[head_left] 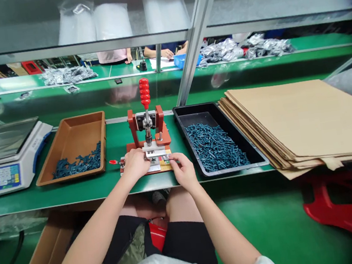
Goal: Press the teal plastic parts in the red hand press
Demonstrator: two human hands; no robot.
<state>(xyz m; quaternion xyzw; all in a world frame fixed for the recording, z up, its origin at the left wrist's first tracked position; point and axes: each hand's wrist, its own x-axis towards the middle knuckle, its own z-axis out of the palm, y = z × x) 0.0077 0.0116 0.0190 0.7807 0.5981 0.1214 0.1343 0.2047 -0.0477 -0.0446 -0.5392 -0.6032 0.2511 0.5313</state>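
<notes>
A small hand press point(147, 129) with a red ribbed lever handle point(144, 93) pointing upward stands in the middle of the green bench. My left hand point(135, 164) rests at the left of its metal fixture point(155, 166), fingers curled in against it, and whatever they grip is hidden. At the fixture's right side, my right hand point(184, 171) has thumb and finger pinched together by a thin part too small to make out. Many small dark-blue parts point(215, 146) lie in the black tray point(178, 116) to the right. More dark-blue pieces point(81, 162) sit in the brown tray point(75, 130) at left.
A digital scale point(11, 158) stands at the far left, and stacked cardboard sheets point(304, 119) lie at right. Beyond a metal frame post point(198, 38) are a blue bin point(186, 60), piled silvery bags point(69, 74) and two other people. A red stool point(338, 208) is below right.
</notes>
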